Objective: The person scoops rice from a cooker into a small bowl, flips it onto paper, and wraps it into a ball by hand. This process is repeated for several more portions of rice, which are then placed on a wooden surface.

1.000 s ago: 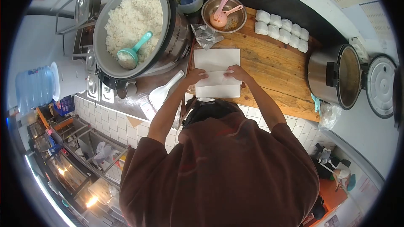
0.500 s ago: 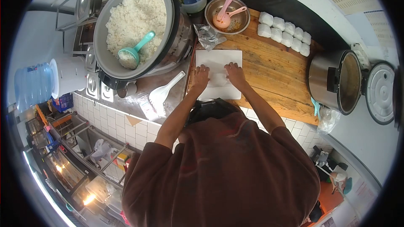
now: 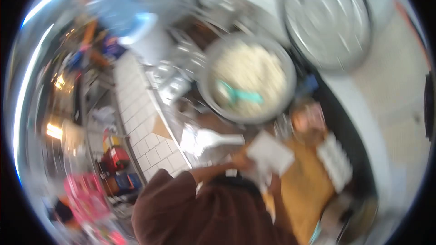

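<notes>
The view is smeared by motion. My left hand (image 3: 243, 159) is at the left edge of a white paper sheet (image 3: 271, 152) on the wooden table (image 3: 305, 186). Near the sheet's lower right edge is my right hand (image 3: 274, 184). The fingers of both hands are too blurred to read, and I cannot make out whether they hold anything. Beyond the sheet stands a large pot of white rice (image 3: 254, 70) with a teal scoop (image 3: 245, 96) lying in it. A white spatula (image 3: 220, 139) rests left of my left hand.
White wrapped pieces (image 3: 335, 162) stand in rows at the right of the table. Behind them runs a dark wall strip (image 3: 349, 122). A large round lid (image 3: 328, 18) is at the upper right. Metal containers (image 3: 175, 86) are left of the pot. A bowl (image 3: 309, 120) sits beyond the sheet.
The camera has turned left, so the rice pot now sits near the middle and the lid has come into view. Both hands appear lower in the frame, and the sheet looks tilted.
</notes>
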Tool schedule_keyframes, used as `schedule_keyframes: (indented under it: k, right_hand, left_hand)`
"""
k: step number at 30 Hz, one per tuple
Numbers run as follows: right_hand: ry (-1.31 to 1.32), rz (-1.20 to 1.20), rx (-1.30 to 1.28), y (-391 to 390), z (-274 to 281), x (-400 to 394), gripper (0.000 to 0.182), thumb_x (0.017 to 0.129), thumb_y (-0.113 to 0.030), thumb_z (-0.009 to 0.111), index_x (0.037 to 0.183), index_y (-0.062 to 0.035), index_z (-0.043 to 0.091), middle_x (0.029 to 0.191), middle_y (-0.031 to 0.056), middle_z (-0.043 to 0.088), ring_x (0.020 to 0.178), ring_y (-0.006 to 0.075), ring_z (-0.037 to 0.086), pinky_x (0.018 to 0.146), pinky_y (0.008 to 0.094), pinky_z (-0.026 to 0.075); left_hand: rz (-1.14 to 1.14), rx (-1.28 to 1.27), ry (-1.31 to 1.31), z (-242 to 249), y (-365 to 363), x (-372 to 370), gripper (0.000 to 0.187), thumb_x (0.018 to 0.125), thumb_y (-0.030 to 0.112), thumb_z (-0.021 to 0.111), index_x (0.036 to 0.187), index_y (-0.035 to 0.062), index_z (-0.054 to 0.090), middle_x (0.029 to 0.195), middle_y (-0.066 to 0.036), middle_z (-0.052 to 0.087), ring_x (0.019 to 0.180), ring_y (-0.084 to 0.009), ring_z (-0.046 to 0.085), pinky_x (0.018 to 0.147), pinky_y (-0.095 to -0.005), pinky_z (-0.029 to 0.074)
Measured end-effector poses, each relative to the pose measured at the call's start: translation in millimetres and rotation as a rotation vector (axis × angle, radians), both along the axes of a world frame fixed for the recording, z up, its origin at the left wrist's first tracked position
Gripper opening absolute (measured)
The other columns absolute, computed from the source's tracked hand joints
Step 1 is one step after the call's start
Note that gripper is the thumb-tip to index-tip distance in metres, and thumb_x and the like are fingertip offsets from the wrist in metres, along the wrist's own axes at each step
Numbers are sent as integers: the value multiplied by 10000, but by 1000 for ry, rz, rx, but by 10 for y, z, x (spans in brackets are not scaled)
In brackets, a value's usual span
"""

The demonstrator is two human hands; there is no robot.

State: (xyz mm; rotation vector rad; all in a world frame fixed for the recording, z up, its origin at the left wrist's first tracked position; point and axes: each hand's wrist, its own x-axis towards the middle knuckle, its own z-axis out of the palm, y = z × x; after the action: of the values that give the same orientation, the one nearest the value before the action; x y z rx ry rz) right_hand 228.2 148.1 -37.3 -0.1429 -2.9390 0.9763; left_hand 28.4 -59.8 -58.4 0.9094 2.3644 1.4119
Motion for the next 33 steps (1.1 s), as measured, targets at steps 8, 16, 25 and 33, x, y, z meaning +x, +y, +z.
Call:
schedule_keyframes:
  k: [8, 16, 25, 33]
  right_hand:
    - [32, 108, -171, 378, -673, -100, 404, 922, -320, 562, 1176, -5, 575, 1103, 207, 607, 1064, 361, 568, 906, 473, 460]
    - [430, 633, 905, 762, -2249, -464, 287, 858, -106, 605, 1132, -20, 613, 1048, 193, 635, 939, 364, 605, 838, 432, 495]
    - [-315, 70, -406, 368, 14, -954, 359, 830, -72, 656, 1167, -2, 557, 1046, 155, 628, 972, 277, 596, 819, 362, 501]
    - [-331, -61, -814, 186, 539, -1217, 447, 809, -25, 704, 1210, 12, 511, 1115, 142, 597, 1025, 232, 568, 857, 341, 482]
  left_hand:
    - [-575, -342, 174, -984, 276, -167, 550, 854, 228, 615, 1357, 88, 440, 1077, -90, 651, 1056, -193, 610, 981, -349, 453]
    - [-426, -471, -59, 531, -1391, -349, 326, 820, 182, 678, 1103, 95, 542, 891, -75, 600, 907, -222, 602, 780, -429, 481]
    - [-334, -133, -717, 1008, -1252, -263, 422, 713, 174, 796, 1043, 94, 546, 949, -78, 591, 934, -224, 604, 752, -401, 490]
    - [-324, 367, -535, 820, -100, -651, 217, 846, 196, 718, 938, 14, 646, 862, -51, 646, 802, -136, 600, 691, -300, 502]
